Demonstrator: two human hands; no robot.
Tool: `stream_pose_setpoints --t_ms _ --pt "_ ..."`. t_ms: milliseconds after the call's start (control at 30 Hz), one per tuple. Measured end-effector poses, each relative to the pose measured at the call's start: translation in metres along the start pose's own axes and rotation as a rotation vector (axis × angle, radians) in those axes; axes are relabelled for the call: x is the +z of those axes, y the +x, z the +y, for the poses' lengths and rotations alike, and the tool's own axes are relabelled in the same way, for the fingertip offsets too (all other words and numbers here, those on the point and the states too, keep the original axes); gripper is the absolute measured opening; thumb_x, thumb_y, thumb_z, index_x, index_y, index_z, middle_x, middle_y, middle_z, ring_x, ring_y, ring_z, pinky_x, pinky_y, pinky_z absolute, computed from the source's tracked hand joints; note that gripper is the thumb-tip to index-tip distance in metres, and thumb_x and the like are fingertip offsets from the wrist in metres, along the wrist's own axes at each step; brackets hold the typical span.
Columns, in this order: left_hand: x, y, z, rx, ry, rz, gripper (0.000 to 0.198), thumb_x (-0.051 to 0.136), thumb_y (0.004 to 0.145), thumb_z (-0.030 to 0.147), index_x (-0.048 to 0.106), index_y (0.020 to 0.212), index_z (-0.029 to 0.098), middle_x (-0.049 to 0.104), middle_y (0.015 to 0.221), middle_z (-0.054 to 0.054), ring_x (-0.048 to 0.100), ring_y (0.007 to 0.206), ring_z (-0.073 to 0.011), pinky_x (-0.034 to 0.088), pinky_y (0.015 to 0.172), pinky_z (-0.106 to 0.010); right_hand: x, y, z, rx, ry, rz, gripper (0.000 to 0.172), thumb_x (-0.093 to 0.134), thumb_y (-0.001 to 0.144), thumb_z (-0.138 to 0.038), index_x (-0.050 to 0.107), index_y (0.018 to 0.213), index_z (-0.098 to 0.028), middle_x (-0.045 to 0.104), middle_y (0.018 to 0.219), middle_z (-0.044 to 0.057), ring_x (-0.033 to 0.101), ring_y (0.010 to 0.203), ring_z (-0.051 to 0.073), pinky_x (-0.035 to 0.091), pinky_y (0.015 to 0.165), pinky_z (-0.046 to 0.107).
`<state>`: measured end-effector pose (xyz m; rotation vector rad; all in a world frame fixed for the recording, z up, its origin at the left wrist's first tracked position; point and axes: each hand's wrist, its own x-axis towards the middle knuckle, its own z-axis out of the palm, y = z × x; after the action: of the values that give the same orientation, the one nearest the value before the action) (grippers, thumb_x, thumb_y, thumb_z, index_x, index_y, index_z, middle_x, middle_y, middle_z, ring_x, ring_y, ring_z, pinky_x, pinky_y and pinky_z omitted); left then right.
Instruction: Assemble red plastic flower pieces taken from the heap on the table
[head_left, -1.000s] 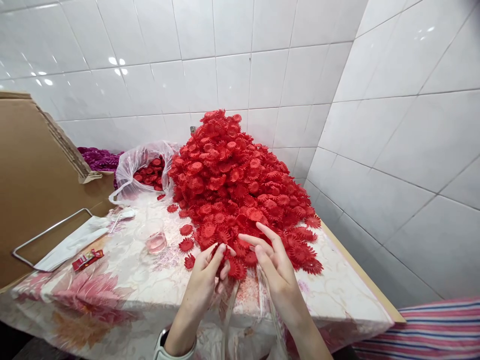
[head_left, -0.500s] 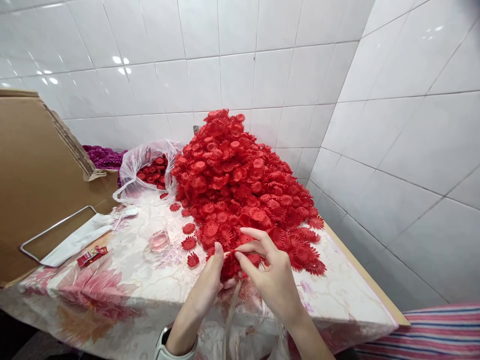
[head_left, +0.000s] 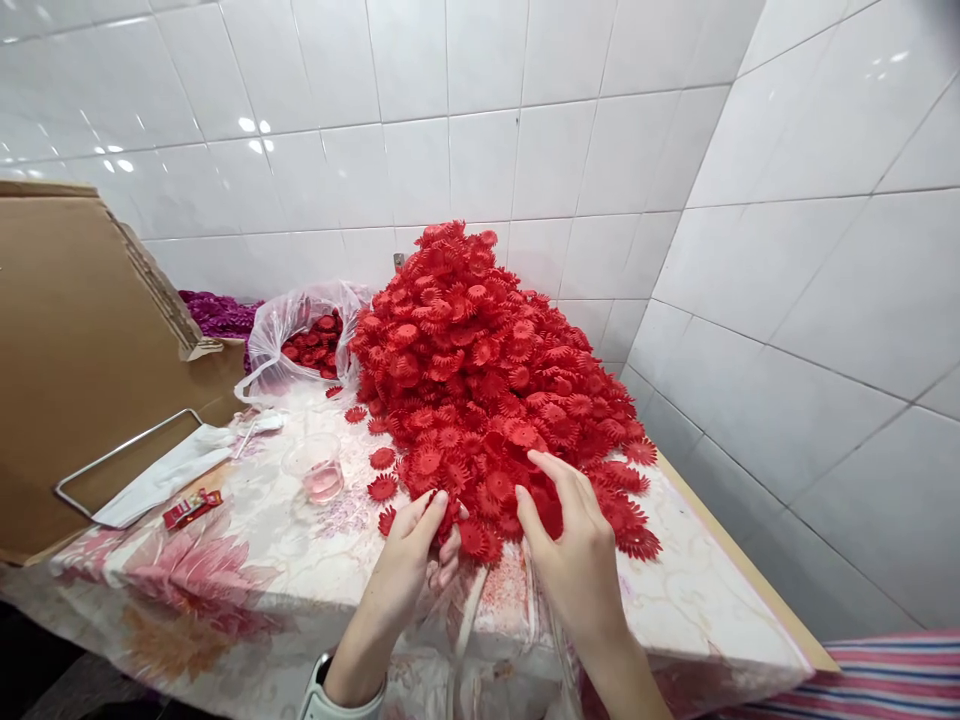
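A tall heap of red artificial flower pieces (head_left: 480, 350), round with jagged petal edges, leans toward the tiled wall. At the heap's front edge, my left hand (head_left: 412, 545) is closed around a red flower piece (head_left: 444, 525), partly hidden by the thumb and fingers. My right hand (head_left: 574, 540) is over the lower right front of the heap, thumb and fingers apart, close to the loose pieces. I see nothing held in it. A few single pieces, such as one red flower (head_left: 382, 487), lie left of the heap on the flowered tablecloth (head_left: 262, 570).
A plastic bag (head_left: 270, 350) holding darker red pieces lies left of the heap, beside purple pieces (head_left: 221, 315). Nearer are a clear cup (head_left: 322, 478) with pink liquid, a red wrapper (head_left: 193, 508), a white cloth (head_left: 161, 480), a metal frame (head_left: 124, 450) and a cardboard box (head_left: 82, 370).
My right hand has moved away from the left, to the right and over the heap, and its pinch has opened. The left hand has shifted slightly left, still closed on red flower material.
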<state>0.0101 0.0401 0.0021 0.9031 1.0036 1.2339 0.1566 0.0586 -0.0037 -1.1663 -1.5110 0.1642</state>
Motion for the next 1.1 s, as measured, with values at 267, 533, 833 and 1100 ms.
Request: stream_pose_setpoints --t_ms 267,533,833,1100 --pt "-0.003 0.010 -0.013 -0.039 0.029 0.055 0.055 0.069 0.059 0.068 0.038 0.058 0.022 0.021 0.039 0.015 0.010 0.033 -0.0017 0.009 0.031 -0.016 0.004 -0.007 -0.011 0.215 0.436 -0.357 0.022 0.058 0.084 -0.023 0.059 0.106 -0.022 0.073 0.098 0.007 0.068 0.095 0.022 0.054 0.087 0.037" --pt "-0.005 0.003 -0.019 -0.067 0.123 0.034 0.062 0.050 0.062 0.082 0.047 0.061 0.020 0.030 0.048 0.010 0.022 0.039 -0.0055 0.015 0.037 -0.020 0.012 -0.004 -0.012 0.180 0.411 -0.375 0.019 0.059 0.083 -0.019 0.061 0.101 -0.022 0.072 0.080 0.001 0.069 0.078 0.018 0.054 0.078 0.031" --pt "-0.006 -0.008 -0.003 -0.012 0.054 -0.054 0.046 0.067 0.068 0.062 0.050 0.077 0.020 0.037 0.052 0.010 0.033 0.047 -0.0069 0.027 0.044 -0.018 0.002 0.009 0.010 0.078 -0.005 -0.185 0.029 0.056 0.084 -0.028 0.061 0.111 -0.019 0.071 0.101 0.013 0.066 0.096 0.030 0.052 0.084 0.049" --pt "-0.011 0.006 -0.015 -0.008 0.128 0.081 0.058 0.066 0.060 0.071 0.036 0.057 0.021 0.028 0.052 0.010 0.016 0.044 -0.0045 0.015 0.040 -0.020 0.001 -0.005 -0.009 0.125 0.324 -0.296 0.013 0.056 0.087 -0.024 0.060 0.100 -0.023 0.071 0.095 0.005 0.068 0.090 0.020 0.054 0.082 0.033"
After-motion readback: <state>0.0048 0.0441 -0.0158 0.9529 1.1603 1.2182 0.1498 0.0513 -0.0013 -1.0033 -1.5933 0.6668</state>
